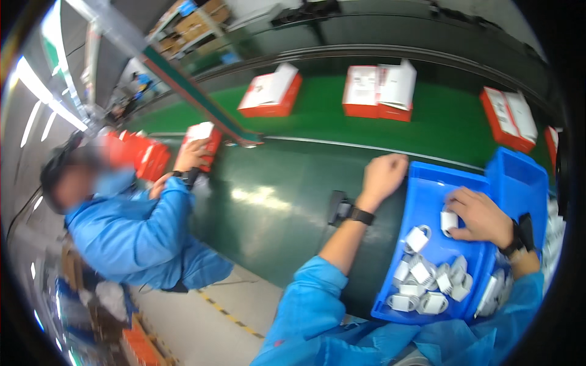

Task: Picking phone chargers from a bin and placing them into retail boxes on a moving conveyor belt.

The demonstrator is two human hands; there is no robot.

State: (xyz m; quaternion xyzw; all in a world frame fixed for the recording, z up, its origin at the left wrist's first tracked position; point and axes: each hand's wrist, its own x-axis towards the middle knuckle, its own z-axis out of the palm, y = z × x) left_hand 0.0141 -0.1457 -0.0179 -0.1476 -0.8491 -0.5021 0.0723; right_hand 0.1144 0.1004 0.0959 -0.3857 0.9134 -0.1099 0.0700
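Observation:
My right hand [479, 215] is over the blue plastic bin [421, 198], its thumb and fingers closed on a coiled white cable with a white band or block [448, 223]. Several similar coiled white cables [421, 272] lie in a loose heap at the bin's near end. My left hand [384, 178] rests beside the bin's far left corner, on the dark green table [268, 201]. Its fingers are curled in, and no object shows in it. A dark band is on each of my wrists.
A second blue bin [519, 177] adjoins on the right, with white items near it. Beyond runs a green conveyor [323, 122] carrying red-and-white boxes [378, 91]. At left, a person in blue [134, 232] handles a red box [204, 137]. A slanted post [189, 91] stands between.

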